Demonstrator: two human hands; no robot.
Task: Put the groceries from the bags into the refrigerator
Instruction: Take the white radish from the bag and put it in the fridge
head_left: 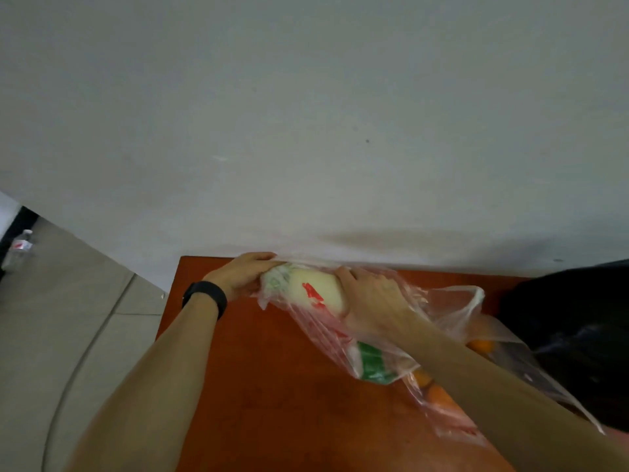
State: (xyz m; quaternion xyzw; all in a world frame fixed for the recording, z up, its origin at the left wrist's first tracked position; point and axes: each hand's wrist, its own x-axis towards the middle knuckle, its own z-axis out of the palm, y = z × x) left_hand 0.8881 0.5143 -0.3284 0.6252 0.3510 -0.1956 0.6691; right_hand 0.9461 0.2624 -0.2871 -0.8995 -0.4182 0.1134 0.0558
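left hand (245, 272): fingers curled, pinching the crinkled rim of the thin translucent pink-tinted plastic bag (442, 301) at the table's far edge, against the left end of the round item
right hand (367, 301): palm and curled fingers clamped over the right side of the pale cream rounded item (320, 287); can't tell if film lies between skin and item
pale item: smooth, dome-shaped, glossy wrap with a red mark and green print; sits at the bag's mouth between both hands, near the wall
bag: limp, wrinkled, shiny film, lying on its side across the table; loop handle flopped toward the right
inside bag: green-and-white soft packet (372, 364) under the right forearm; round orange fruits (439, 395) lower down, blurred through film
black plastic bag (571, 328): dark, creased, bulky, at the table's right side, touching the pink bag
table (272, 386): reddish-brown, flat, matte wood-look top
wristband (206, 296): black, smooth, on left wrist
wall (306, 114): plain grey-white, matte
floor (68, 318): grey tiles, left of table
clear plastic bottle (20, 247): on floor, far left, blurred
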